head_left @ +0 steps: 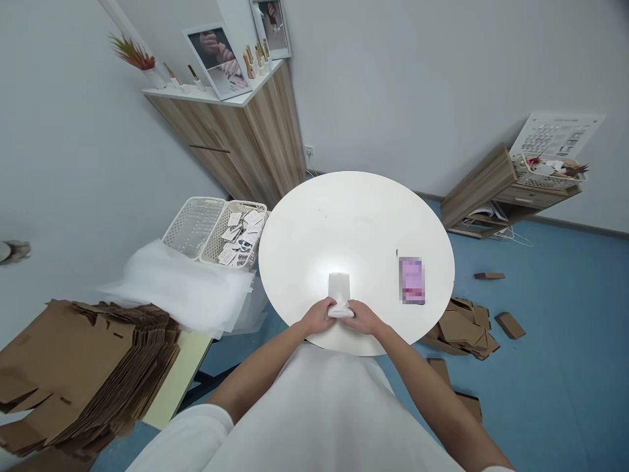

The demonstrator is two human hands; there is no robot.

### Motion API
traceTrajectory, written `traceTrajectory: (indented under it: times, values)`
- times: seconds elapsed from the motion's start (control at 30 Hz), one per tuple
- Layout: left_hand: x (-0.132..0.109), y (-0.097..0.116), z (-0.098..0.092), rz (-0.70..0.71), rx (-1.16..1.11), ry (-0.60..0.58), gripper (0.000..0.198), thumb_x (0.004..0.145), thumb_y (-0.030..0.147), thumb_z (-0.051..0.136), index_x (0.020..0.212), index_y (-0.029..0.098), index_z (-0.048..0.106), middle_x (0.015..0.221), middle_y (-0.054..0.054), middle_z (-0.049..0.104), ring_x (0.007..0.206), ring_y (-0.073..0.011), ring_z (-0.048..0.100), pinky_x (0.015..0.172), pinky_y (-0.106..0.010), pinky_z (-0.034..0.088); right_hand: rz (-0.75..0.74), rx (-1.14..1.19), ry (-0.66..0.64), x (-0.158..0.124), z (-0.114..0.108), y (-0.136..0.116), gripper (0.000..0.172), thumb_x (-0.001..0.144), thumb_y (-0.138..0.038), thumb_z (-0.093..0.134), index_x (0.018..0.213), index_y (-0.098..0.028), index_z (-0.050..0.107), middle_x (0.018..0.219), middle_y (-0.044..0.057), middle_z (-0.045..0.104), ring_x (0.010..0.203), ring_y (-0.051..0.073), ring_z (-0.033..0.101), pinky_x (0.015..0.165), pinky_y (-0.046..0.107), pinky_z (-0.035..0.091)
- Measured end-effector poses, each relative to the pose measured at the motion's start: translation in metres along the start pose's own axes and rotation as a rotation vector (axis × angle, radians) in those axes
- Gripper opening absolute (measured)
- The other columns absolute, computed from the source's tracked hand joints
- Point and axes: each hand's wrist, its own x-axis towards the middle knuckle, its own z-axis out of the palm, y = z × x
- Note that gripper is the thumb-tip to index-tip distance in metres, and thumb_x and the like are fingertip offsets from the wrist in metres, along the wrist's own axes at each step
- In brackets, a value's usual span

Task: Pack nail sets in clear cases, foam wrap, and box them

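At left, a white perforated plastic basket (213, 241) of small printed cards (251, 221) stands beside the round white counter (354, 203). Over its near side, the left hand (318, 317) and right hand (364, 318) pinch opposite edges of a white folded rectangular piece (339, 287); farther right lies a blurred purple rectangle (413, 278).

- Your one view comes from the camera on your head, facing forward and steeply down over your white shirt (334, 413).
- Your left hand (317, 316) and right hand (363, 316) sit just below centre, fairly near the lens.
- The round white table (354, 216) lies mid-view, seen from above, your arms crossing its near edge.
- Farther off, the upper part takes in the wall (393, 85), the wooden cabinet (211, 141) at left and the shelf unit (484, 190) at right.
- You see the cabinet leaning, perhaps from the wide lens.
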Motion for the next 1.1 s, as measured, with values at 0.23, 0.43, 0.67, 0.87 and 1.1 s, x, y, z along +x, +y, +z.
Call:
traceTrajectory:
  times: [0.23, 0.43, 0.67, 0.87, 1.1]
  values:
    - [0.023, -0.008, -0.001, -0.189, -0.268, 0.136, 0.031, 0.074, 0.036, 0.051, 0.099, 0.017, 0.048, 0.090, -0.005, 0.056, 0.072, -0.0154, 0.052, 0.066, -0.030, 0.042, 0.246, 0.319, 0.051, 0.024, -0.005, 0.011, 0.028, 0.072, -0.038, 0.047, 0.092, -0.019, 0.052, 0.084, 0.002, 0.055, 0.074, 0.016, 0.050, 0.066, 0.029, 0.040]
    - [0.030, -0.010, 0.010, -0.254, -0.279, 0.275, 0.035, 0.076, 0.032, 0.050, 0.105, 0.016, 0.040, 0.100, -0.008, 0.050, 0.076, -0.0143, 0.052, 0.072, -0.032, 0.042, 0.278, 0.269, 0.136, 0.030, 0.002, 0.010, 0.027, 0.078, -0.033, 0.036, 0.099, -0.020, 0.046, 0.098, 0.005, 0.055, 0.088, 0.019, 0.050, 0.076, 0.033, 0.040]
    - [0.029, -0.007, 0.012, -0.188, -0.022, 0.361, 0.028, 0.071, 0.029, 0.055, 0.095, 0.017, 0.047, 0.109, -0.009, 0.043, 0.103, -0.0214, 0.043, 0.087, -0.036, 0.037, 0.224, 0.008, 0.313, 0.025, 0.018, 0.014, 0.022, 0.078, -0.032, 0.036, 0.092, -0.018, 0.046, 0.105, 0.009, 0.045, 0.097, 0.022, 0.044, 0.084, 0.038, 0.039]
    - [0.030, -0.002, 0.005, -0.136, -0.085, 0.265, 0.034, 0.077, 0.030, 0.047, 0.109, 0.019, 0.044, 0.101, -0.005, 0.055, 0.089, -0.0184, 0.052, 0.076, -0.032, 0.043, 0.193, 0.037, 0.360, 0.023, 0.020, 0.014, 0.029, 0.079, -0.033, 0.034, 0.101, -0.019, 0.046, 0.113, 0.008, 0.043, 0.105, 0.021, 0.040, 0.087, 0.037, 0.037]
    - [0.043, 0.001, 0.005, -0.211, -0.118, 0.274, 0.030, 0.081, 0.029, 0.040, 0.109, 0.019, 0.047, 0.100, -0.005, 0.058, 0.086, -0.0167, 0.054, 0.077, -0.030, 0.043, 0.308, 0.246, 0.470, 0.033, 0.011, 0.010, 0.033, 0.080, -0.041, 0.032, 0.097, -0.019, 0.051, 0.091, 0.005, 0.058, 0.083, 0.019, 0.053, 0.075, 0.033, 0.042]
